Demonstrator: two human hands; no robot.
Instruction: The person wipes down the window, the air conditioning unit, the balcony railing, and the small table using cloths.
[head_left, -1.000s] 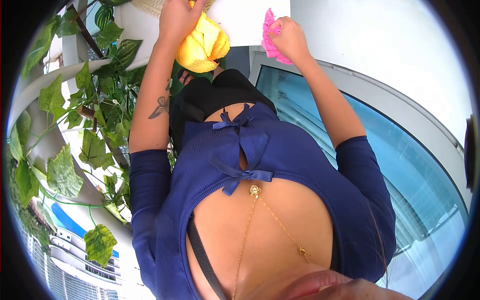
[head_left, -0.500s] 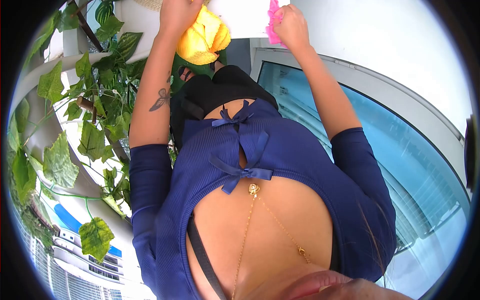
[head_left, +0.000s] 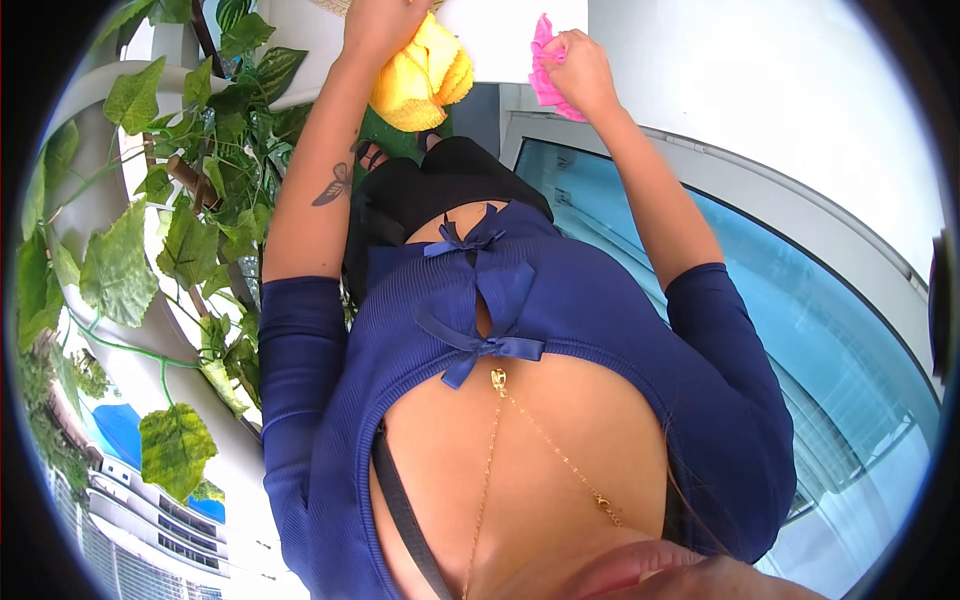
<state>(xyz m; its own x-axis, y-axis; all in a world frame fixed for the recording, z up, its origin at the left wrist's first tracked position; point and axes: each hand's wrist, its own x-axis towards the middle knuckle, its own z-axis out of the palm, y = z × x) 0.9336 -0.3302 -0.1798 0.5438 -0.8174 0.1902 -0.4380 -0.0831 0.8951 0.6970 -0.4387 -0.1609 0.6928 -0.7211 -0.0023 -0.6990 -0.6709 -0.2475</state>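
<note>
My left hand [head_left: 392,22], cut off by the top edge, has its fingers closed on a bunched yellow cloth [head_left: 425,80] with a scalloped edge. The cloth hangs down in loose folds in front of a white surface [head_left: 490,45]. Right of it, my right hand [head_left: 582,72] grips a crumpled bright pink cloth [head_left: 546,75], its fingers curled around it. Part of the pink cloth sticks out on the left of the hand. The two hands are well apart. A woven straw-coloured edge [head_left: 335,6] shows beside my left hand; most of it lies out of view.
Leafy vines [head_left: 190,245] climb along a white railing at the left, close to my left arm. A blue-tinted glass panel [head_left: 790,320] in a white frame runs along my right side. Beneath my feet is a green floor covering [head_left: 388,130].
In the picture, my left hand and the yellow cloth have shifted slightly right. The right hand and pink cloth sit a little lower. Both hands keep their cloths, and the whole view has shifted slightly.
</note>
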